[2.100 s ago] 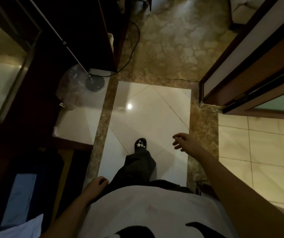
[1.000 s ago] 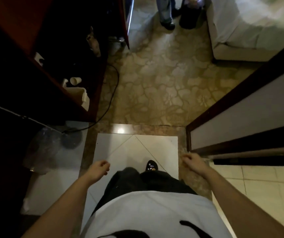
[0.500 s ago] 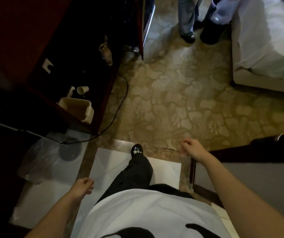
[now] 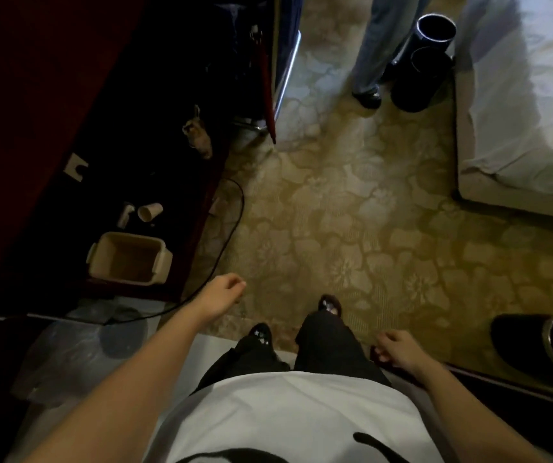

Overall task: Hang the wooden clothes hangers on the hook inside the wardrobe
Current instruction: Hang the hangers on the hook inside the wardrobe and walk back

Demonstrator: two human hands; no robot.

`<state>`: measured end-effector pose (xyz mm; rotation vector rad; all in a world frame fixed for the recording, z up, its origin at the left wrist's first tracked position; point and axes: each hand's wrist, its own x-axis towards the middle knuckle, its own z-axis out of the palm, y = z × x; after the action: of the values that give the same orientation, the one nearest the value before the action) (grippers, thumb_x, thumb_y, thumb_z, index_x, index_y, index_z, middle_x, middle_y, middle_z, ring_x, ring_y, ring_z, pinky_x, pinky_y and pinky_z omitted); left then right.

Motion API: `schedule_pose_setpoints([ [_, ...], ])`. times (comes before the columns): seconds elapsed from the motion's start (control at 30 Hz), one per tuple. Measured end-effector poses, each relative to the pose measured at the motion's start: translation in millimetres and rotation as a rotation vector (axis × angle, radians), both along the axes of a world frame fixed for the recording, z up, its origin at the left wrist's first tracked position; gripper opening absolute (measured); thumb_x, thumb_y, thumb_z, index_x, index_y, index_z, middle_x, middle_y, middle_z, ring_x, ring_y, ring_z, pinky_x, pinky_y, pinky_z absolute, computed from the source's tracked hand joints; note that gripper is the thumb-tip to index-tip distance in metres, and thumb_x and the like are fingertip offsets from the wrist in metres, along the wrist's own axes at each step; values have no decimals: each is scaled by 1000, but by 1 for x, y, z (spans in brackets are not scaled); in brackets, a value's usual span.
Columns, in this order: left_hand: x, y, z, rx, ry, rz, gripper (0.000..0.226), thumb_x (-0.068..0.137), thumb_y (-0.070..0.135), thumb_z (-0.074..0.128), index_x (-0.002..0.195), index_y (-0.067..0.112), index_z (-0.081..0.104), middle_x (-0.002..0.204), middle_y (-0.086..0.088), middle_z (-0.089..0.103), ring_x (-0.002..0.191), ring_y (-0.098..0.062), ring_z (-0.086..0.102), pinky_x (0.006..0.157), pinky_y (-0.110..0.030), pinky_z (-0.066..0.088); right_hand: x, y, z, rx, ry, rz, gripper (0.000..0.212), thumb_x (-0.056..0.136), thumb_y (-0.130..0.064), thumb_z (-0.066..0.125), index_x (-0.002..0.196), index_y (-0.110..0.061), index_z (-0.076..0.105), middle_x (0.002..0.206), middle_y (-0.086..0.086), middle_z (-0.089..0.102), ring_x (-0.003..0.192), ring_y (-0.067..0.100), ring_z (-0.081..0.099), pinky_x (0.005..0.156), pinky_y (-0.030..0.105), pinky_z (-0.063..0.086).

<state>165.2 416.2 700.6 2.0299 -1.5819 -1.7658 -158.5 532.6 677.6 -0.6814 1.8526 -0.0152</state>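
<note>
No wooden hanger, hook or wardrobe interior shows in the head view. My left hand [image 4: 222, 297] swings out in front of me above the carpet edge, fingers loosely curled with nothing in them. My right hand [image 4: 398, 352] hangs low beside my right leg, fingers loosely curled and empty. My two dark shoes stand where the white tile meets the patterned carpet.
A dark red desk [image 4: 51, 135] fills the left side, carrying a beige bin [image 4: 130, 259] and paper cups [image 4: 150, 211]. A black cable [image 4: 235, 212] trails over the carpet. Another person's legs [image 4: 372, 51] and two dark cylinders [image 4: 418, 61] stand ahead, a white bed [image 4: 529, 95] at the right.
I have walked forward from the tiled entry onto the carpet. My left hand swung forward and up, my right hand dropped back beside my leg. The door frame at right left the view.
</note>
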Motion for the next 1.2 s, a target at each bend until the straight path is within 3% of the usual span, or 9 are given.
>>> schedule_pose_setpoints([
  [0.1,-5,-11,-8,39,-59,24,28,97,19,45,116,2,56,104,-9,59,105,-26,59,91,-35,45,-14,-62,5,-4,-42,45,33,97,-6,39,65,-4,49,59,9,46,52,15,42,48,21,36],
  [0.27,-16,-32,-13,91,-127,263,27,97,19,45,116,4,57,118,-17,59,112,-29,55,96,-37,43,-25,-198,13,-134,-98,359,30,97,-7,39,105,16,56,69,11,52,57,14,46,54,20,37],
  [0.37,-31,-60,-3,71,-116,395,16,96,20,45,104,12,57,104,-11,60,108,-28,57,89,-35,44,-18,-277,30,-208,-132,496,30,97,-6,38,114,12,54,81,14,54,59,13,49,43,7,38],
  [0.47,-47,-96,17,-19,-109,428,24,96,24,45,113,11,57,104,-5,58,102,-22,57,83,-29,42,-3,-340,49,-266,-191,630,31,97,-9,39,122,4,53,89,12,58,65,15,54,43,5,39],
  [0.53,-51,-118,38,-88,-126,414,28,97,27,44,118,13,56,107,-2,57,105,-20,56,86,-28,43,11,-377,64,-322,-232,702,30,97,-7,38,121,5,53,96,15,57,73,20,56,44,4,40],
  [0.63,-49,-152,76,-177,-184,362,32,98,30,41,123,15,52,113,0,56,110,-18,55,88,-27,42,40,-428,85,-416,-305,772,26,97,-7,38,118,-4,53,99,16,57,66,9,59,46,3,41],
  [0.83,-13,-212,149,-272,-203,352,35,97,35,41,128,22,48,126,3,55,112,-13,54,88,-25,44,117,-502,135,-604,-384,952,29,97,-10,40,122,-2,53,95,8,60,73,4,56,51,2,43],
  [1.03,48,-269,222,-465,-256,316,33,96,38,41,127,27,49,118,11,57,110,-13,58,89,-31,51,201,-557,206,-751,-501,1087,25,97,-19,42,119,-18,56,102,3,64,85,11,62,67,17,44],
  [1.2,88,-302,291,-699,-401,233,35,95,36,43,127,26,50,127,10,56,116,-4,51,93,-20,41,255,-586,271,-991,-595,1109,21,95,-18,46,112,-23,58,99,0,66,89,13,65,75,20,45],
])
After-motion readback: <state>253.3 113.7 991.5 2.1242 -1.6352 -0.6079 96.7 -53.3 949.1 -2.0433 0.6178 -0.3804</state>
